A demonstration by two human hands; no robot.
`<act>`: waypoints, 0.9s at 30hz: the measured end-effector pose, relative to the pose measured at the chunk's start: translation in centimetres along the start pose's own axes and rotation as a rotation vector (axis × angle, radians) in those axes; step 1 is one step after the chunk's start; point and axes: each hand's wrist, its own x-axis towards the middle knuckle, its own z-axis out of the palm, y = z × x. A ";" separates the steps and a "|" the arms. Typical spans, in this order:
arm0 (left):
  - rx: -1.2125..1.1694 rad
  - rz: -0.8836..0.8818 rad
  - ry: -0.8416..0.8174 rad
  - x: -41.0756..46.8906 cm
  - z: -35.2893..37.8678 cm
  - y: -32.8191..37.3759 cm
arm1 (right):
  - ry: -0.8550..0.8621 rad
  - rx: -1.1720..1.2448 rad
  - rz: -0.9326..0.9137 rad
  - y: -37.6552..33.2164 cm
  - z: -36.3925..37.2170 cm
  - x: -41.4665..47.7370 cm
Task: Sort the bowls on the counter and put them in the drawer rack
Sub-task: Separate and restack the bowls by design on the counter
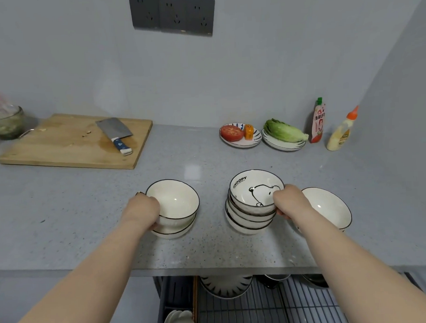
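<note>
Two plain white bowls with black rims sit stacked (176, 207) on the grey counter (87, 210), and my left hand (143, 209) grips their left side. To the right stands a taller stack of several bowls (254, 203); the top one shows a cartoon dog and the word SNOOPY. My right hand (290, 202) holds that stack's right side. A single white bowl (331, 208) rests just right of my right hand, partly hidden by my forearm. Below the counter edge the drawer rack (262, 308) is pulled open, with a patterned plate (226, 286) and other dishes in it.
A wooden cutting board (60, 146) with a cleaver (115, 134) lies at the back left beside a glass bowl (4, 123). At the back right are a plate with tomato (240, 135), a plate with lettuce (283, 135) and two sauce bottles (317, 121).
</note>
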 end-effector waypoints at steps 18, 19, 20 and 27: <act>0.210 0.092 -0.077 0.3 -0.3 -0.7 | 0.065 0.139 -0.062 0.1 -1.4 -2.0; 0.112 0.069 -0.052 0.7 -0.2 -0.9 | 0.162 0.157 -0.084 0.3 -1.6 -2.4; 0.107 0.090 -0.027 1.3 -0.1 -1.1 | 0.255 0.199 -0.123 0.4 -1.8 -3.1; 0.075 0.152 -0.064 2.0 -0.4 -2.1 | -0.053 0.344 -0.477 0.0 2.8 -9.3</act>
